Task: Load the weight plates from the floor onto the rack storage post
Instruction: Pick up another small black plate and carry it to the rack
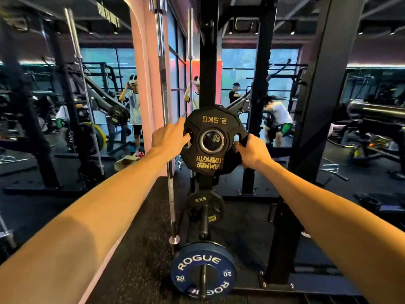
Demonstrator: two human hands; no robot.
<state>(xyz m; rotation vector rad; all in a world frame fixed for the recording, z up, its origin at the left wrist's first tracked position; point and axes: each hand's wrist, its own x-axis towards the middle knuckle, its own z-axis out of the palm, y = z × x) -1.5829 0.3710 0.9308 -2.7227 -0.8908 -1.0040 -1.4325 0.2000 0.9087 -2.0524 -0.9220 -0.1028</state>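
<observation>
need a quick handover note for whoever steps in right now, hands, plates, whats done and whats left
Left hand: fingers on the left edge of the 2.5kg plate, hooked at its grip hole.
Right hand: grips the plate's right edge.
The plate is held upright at the rack upright, with a post end showing in its centre hole; how far on it sits cannot be told.
Below, a 5kg plate and a blue Rogue 20 plate each sit on a lower post.
Left: seat the 2.5kg plate, let go. No other loose plates in view.
</observation>
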